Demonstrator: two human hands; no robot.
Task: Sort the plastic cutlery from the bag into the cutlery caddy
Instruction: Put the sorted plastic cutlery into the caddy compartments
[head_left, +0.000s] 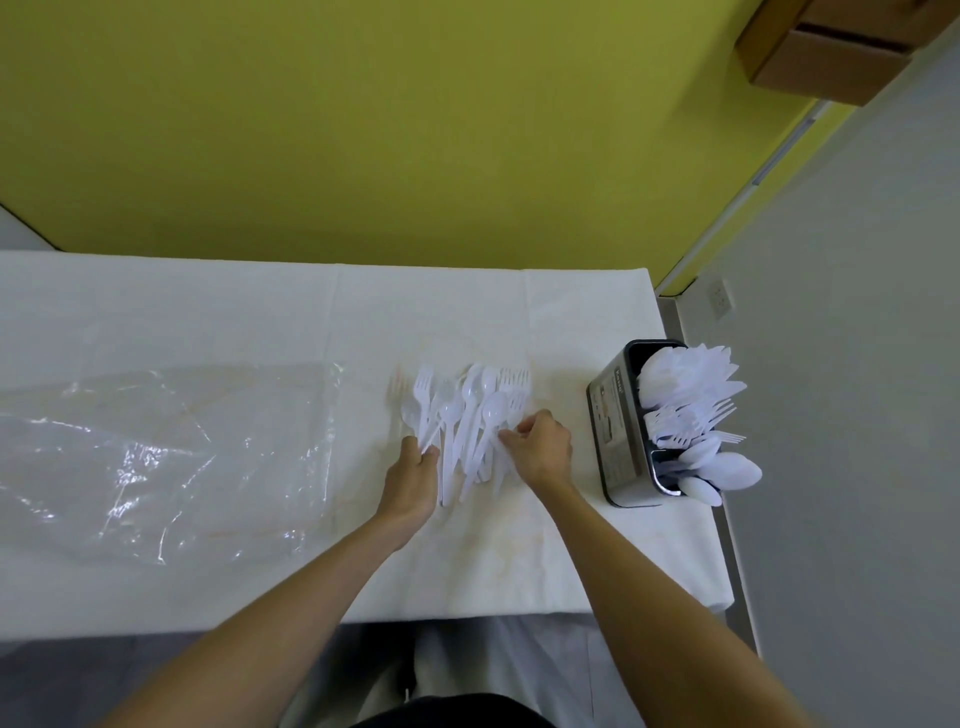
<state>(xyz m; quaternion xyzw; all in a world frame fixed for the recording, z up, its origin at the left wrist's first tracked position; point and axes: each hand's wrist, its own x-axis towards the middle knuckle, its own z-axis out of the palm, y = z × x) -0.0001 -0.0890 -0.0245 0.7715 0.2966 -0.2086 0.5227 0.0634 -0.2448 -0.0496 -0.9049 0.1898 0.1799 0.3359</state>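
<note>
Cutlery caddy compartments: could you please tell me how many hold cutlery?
3, in the cutlery caddy at the right edge of the table: the far one holds apparent knives, the middle forks, the near spoons. Cutlery hides most dividers, so another may exist.

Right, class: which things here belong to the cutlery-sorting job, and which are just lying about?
Part of the job: cutlery, caddy, plastic bag, left hand, right hand.
Just lying about: cardboard boxes, wall socket.

Printed label (614, 426) on the cutlery caddy (631, 496) side, wording too blurred to read.
</note>
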